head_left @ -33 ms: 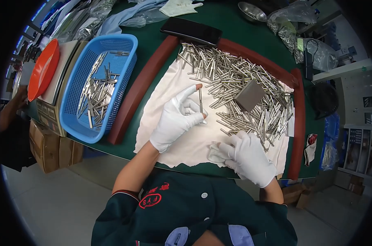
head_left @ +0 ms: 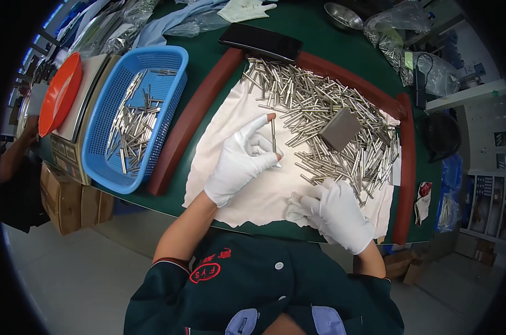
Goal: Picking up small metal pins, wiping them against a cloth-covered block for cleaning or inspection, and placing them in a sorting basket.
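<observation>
My left hand (head_left: 239,164), in a white glove, pinches a thin metal rod (head_left: 273,135) upright between thumb and fingers, over a white cloth (head_left: 236,206). My right hand (head_left: 339,215), also gloved, rests at the cloth's near edge with its fingers closed on a crumpled cloth wad (head_left: 295,209). A dense pile of shiny metal rods (head_left: 309,100) covers the far half of the cloth. A grey square block (head_left: 340,129) lies on the pile.
A blue plastic basket (head_left: 169,67) at the left holds several rods. A red-brown padded rim (head_left: 191,120) borders the cloth. A black phone (head_left: 261,42), metal bowl (head_left: 342,15), orange lid (head_left: 60,92), cardboard boxes (head_left: 69,195) and another person's arm (head_left: 13,156) surround the green table.
</observation>
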`<state>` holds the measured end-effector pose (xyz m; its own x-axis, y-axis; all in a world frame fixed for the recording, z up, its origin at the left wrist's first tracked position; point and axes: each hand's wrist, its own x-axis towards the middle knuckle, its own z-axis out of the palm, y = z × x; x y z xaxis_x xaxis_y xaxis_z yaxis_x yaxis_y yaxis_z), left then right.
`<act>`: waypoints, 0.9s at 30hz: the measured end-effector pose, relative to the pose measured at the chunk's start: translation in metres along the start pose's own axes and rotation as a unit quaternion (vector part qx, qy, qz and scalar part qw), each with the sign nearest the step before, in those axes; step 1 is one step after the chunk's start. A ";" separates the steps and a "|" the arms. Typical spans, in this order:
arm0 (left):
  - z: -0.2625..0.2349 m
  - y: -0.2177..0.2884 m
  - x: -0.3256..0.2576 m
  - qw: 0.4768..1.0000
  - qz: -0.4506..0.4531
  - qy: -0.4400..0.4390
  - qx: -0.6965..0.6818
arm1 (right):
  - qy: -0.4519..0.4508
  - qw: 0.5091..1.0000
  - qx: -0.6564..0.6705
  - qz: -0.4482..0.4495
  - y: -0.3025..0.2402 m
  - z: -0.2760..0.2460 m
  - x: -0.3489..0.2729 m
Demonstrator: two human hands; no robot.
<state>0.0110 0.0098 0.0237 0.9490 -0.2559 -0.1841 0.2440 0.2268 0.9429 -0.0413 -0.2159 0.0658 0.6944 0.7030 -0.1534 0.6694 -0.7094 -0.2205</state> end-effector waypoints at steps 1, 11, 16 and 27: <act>0.001 0.000 -0.001 1.000 0.001 -0.002 0.002 | -0.014 0.999 -0.033 -0.007 0.002 0.005 -0.002; 0.023 -0.018 -0.016 0.976 0.206 0.017 0.069 | 0.258 0.954 0.127 0.081 -0.014 -0.028 0.063; 0.019 -0.012 -0.024 0.947 0.284 -0.009 0.152 | 0.184 0.848 0.497 0.021 -0.003 -0.012 0.070; 0.021 0.020 -0.039 0.994 0.019 -0.013 0.110 | 0.309 0.751 0.573 0.106 0.014 -0.020 0.060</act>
<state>-0.0249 0.0045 0.0556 0.9502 -0.2768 -0.1428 0.1559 0.0257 0.9874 0.0154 -0.1849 0.0728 0.9803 0.1725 0.0965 0.1053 -0.0428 -0.9935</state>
